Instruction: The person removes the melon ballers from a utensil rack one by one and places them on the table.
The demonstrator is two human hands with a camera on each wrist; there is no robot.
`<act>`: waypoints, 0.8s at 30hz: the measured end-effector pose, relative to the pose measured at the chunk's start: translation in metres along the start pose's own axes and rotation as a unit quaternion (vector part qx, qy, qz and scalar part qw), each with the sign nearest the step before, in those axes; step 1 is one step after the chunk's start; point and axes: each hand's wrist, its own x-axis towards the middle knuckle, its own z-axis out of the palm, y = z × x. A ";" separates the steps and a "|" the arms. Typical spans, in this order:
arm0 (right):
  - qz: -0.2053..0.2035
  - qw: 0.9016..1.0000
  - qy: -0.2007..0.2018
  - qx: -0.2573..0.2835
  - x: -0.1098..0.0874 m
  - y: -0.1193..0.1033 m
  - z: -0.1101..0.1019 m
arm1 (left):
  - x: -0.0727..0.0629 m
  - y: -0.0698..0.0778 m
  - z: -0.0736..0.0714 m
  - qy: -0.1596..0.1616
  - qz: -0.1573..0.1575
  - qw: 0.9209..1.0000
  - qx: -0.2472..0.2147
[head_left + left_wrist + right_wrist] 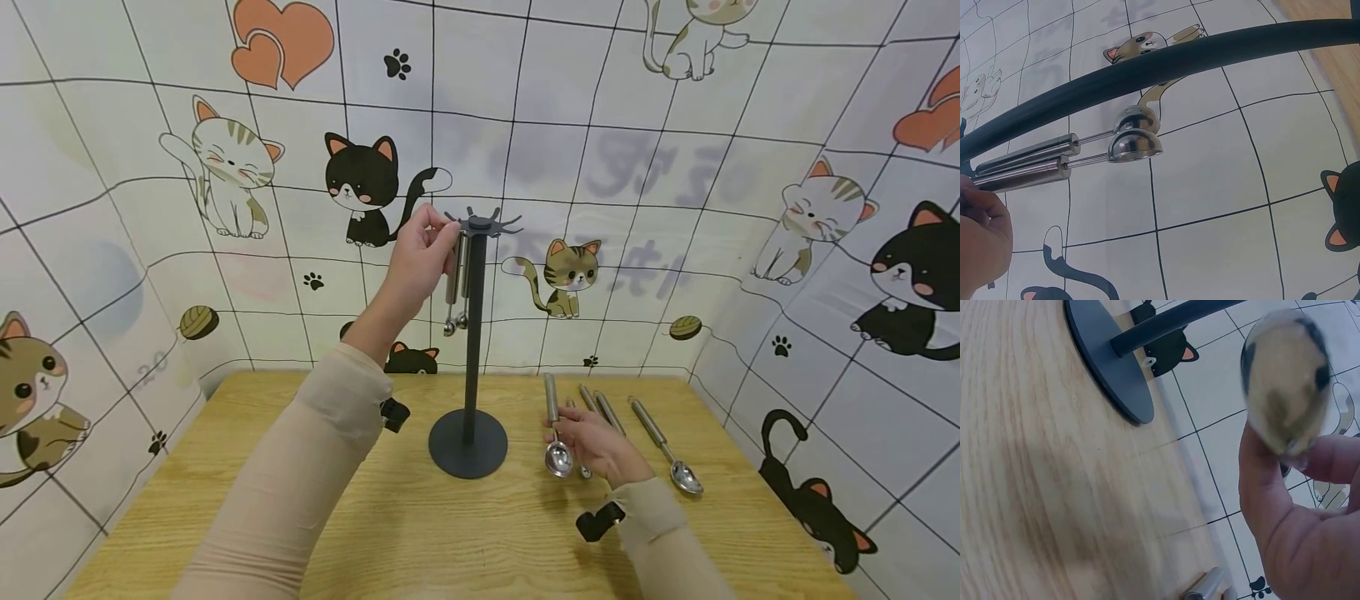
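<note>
A dark metal stand [473,358] with a round base and a ring of hooks rises mid-table. My left hand [423,250] is up at its left hooks, thumb and fingers pinching the handle top of a steel measuring spoon [1019,177]. A second measuring spoon [1132,119] hangs close beside it, both bowls down. Low on the right, my right hand [600,446] pinches another measuring spoon [558,460] at its thin neck, its handle pointing away from me. Its shiny bowl [1285,384] is large and blurred in the right wrist view.
Several more metal spoons lie behind and beside the right hand, one with a larger bowl [686,477] farthest right. The wooden table [420,542] backs onto a white wall covering [480,150] with a grid and cartoon cats.
</note>
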 end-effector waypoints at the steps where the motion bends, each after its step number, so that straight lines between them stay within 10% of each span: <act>1: 0.002 1.000 0.001 0.004 0.001 0.002 0.000 | 0.000 0.000 0.000 0.000 0.000 1.000 -0.001; 24: 0.039 0.995 0.012 0.090 0.013 0.026 -0.003 | 0.000 0.000 -0.001 -0.003 0.007 1.000 -0.009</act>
